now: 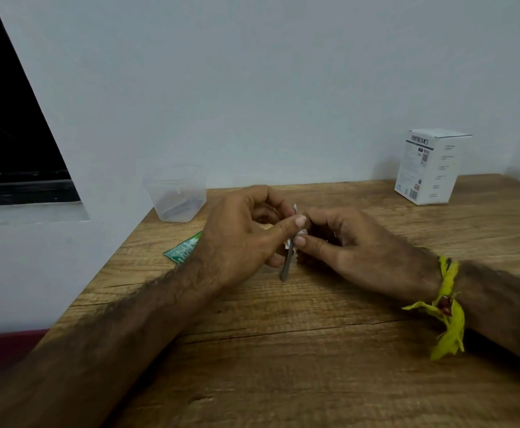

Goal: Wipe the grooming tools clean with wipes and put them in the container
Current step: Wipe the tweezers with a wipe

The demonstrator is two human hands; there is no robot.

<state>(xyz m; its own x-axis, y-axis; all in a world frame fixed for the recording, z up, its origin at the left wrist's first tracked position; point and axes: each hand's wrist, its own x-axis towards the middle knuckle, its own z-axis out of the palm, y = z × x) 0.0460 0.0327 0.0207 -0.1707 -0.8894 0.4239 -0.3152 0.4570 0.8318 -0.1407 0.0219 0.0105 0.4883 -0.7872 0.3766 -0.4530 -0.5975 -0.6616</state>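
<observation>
Wiping step: my left hand (237, 239) and right hand (342, 245) each keep a closed grip on the small white wipe (299, 234) wrapped round the slim grey metal grooming tool (286, 265); next, probably into the clear plastic container (175, 196).

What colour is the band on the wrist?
Yellow band, with dark red beads, seen from the head camera.

Brown wood-grain table (314, 350), green sachet (182, 249), white wipe (299, 233), yellow wristband (447, 307).
</observation>
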